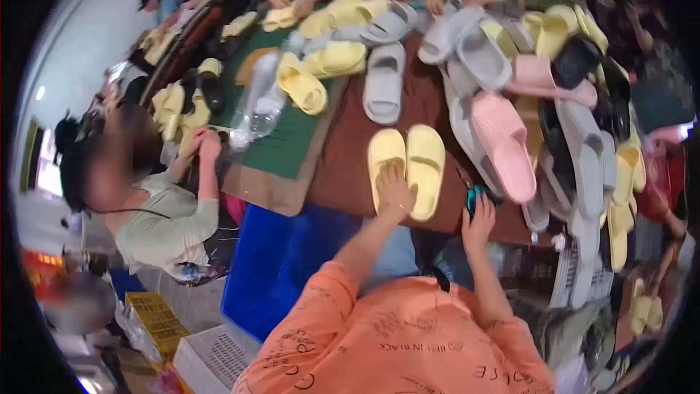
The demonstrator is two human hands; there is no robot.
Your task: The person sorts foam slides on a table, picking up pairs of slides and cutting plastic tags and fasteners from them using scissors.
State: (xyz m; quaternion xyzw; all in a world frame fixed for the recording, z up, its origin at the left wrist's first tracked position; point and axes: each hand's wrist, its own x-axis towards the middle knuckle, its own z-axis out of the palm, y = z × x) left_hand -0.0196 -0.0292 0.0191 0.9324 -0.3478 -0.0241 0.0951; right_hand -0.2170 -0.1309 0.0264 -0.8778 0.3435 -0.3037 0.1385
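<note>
Two yellow slippers (425, 168) lie side by side on the brown table (343, 168), toes toward the far side. My left hand (394, 191) rests on the lower part of the left slipper, with fingers reaching into it and the thumb toward the right one. At the table's near edge, my right hand (477, 220) has its fingers around the teal handles of a small tool (474, 195). A grey slipper (384, 84) lies beyond the yellow pair. A pink slipper (504, 146) leans on the pile to the right.
A tall heap of grey, yellow, pink and black slippers (583, 138) fills the table's right side. Further left are a green mat (281, 142) and a clear plastic bag (259, 109). A blue bin (273, 255) stands below the near edge. Co-workers sit left and opposite.
</note>
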